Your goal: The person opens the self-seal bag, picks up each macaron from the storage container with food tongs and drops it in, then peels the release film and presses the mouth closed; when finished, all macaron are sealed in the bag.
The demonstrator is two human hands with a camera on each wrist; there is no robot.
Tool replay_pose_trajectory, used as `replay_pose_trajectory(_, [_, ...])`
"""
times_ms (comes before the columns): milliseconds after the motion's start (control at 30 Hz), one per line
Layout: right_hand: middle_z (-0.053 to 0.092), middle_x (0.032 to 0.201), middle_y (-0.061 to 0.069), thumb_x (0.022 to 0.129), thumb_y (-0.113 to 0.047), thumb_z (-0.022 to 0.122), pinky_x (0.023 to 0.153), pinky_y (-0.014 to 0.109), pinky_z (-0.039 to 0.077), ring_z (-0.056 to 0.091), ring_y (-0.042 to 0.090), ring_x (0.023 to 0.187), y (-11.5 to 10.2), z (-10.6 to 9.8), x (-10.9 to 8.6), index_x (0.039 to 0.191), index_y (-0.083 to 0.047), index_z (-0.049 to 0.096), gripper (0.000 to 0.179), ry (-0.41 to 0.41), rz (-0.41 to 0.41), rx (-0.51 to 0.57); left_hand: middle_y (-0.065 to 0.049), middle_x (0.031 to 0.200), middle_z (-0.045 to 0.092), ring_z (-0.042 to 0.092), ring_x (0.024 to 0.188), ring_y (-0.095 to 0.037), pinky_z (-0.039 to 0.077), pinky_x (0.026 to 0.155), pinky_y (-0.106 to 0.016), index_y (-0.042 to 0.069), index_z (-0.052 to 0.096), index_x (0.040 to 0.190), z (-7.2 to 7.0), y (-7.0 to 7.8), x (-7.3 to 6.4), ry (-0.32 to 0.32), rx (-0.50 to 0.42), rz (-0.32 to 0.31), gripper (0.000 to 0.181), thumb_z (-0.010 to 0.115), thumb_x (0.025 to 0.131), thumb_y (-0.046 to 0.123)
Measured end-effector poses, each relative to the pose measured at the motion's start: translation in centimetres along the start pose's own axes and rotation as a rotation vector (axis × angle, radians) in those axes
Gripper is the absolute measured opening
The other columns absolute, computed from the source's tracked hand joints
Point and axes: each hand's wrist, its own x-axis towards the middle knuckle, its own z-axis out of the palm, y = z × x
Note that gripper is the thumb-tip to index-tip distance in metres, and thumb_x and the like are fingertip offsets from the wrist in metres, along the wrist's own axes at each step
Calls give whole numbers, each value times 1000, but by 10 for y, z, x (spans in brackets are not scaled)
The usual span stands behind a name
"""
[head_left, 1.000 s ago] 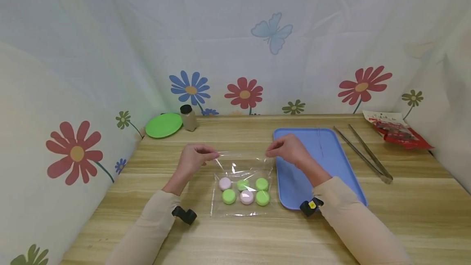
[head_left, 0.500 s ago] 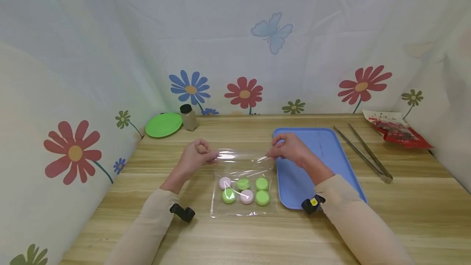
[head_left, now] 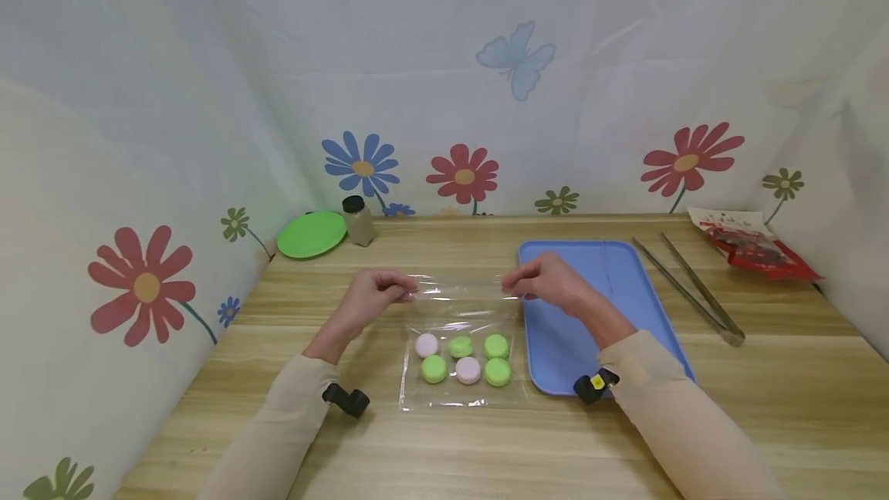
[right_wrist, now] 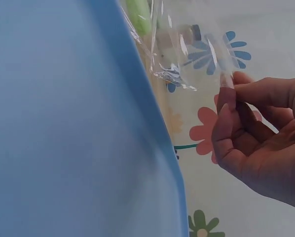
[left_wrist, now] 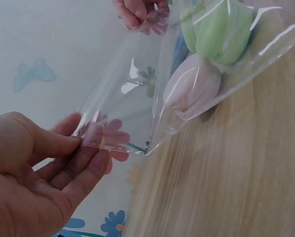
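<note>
A clear plastic bag [head_left: 458,315] lies on the wooden table with several green and pink macarons inside, set in two rows. One pink macaron [head_left: 468,370] sits in the near row, beside a green macaron [head_left: 497,372]. My left hand [head_left: 371,299] pinches the far left corner of the bag's flap between thumb and fingers, as the left wrist view shows up close at the thumb [left_wrist: 63,143]. The flap's far right corner is pinched by my right hand [head_left: 549,280], which hangs over the tray's left edge. Between both hands the flap is raised and stretched.
Right of the bag lies a blue tray [head_left: 562,361]. Metal tongs [head_left: 694,295] rest beyond it, with a red and white food packet [head_left: 753,241] at the back right. A green plate [head_left: 311,234] and a black-capped bottle [head_left: 358,222] stand at the back left.
The flap dipped and folded toward the hands half a second ago; now it is pulled flat and upright again. Both hands have shifted only slightly. The macarons stay in place.
</note>
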Motion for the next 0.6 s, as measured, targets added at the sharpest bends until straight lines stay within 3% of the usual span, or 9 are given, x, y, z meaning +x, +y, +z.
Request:
replay_pose_trajectory(100, [73, 108, 12, 95, -8, 66, 87, 39, 56, 67, 27, 99, -1, -2, -3, 114, 4, 73, 24, -12, -10, -37, -16, 102, 73, 72, 88, -20, 55, 90, -45, -9, 72, 109, 1, 4, -1, 26, 28, -37, 19, 63, 95, -2])
replay_pose_trajectory(300, [70, 118, 10, 95, -20, 69, 92, 42, 53, 66, 22, 102, -2, -5, -4, 123, 1, 70, 35, -63, -14, -87, -10, 103, 75, 71, 93, -17, 55, 86, -31, -5, 72, 114, 1, 3, 0, 75, 104, -81, 33, 78, 89, 15])
replay_pose_trajectory(467, [65, 128, 14, 96, -22, 64, 94, 45, 52, 65, 27, 106, -9, -9, 3, 132, 3, 63, 44, -180, 16, -215, -10, 106, 75, 69, 96, -17, 55, 84, -30, -1, 73, 115, 2, 0, 11, 94, 206, -98, 30, 77, 89, 14])
replay_pose_trajectory(600, [63, 129, 16, 97, -24, 63, 94, 45, 52, 64, 29, 108, -12, -11, 16, 134, 5, 59, 48, -270, 55, -343, -10, 109, 73, 68, 94, -18, 57, 82, -33, 1, 73, 117, 2, -6, 25, 43, 283, -130, 25, 71, 95, 12])
